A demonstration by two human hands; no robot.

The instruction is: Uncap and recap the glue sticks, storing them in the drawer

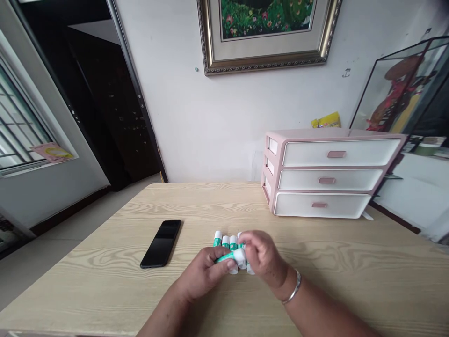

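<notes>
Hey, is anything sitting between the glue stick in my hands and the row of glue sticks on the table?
Nothing visible. The glue stick in your left hand and right hand is held right at the near end of the row of glue sticks. The phone and the drawer unit sit well away from that spot.

Smooth plastic glue sticks (225, 242) and drawer unit (328, 180) — a glossy black phone (160, 243) — on a matt wood-grain tabletop (196, 206).

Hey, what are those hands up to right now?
Left grip holding glue stick; right grip at its white cap. More glue sticks lined up just beyond.
</notes>
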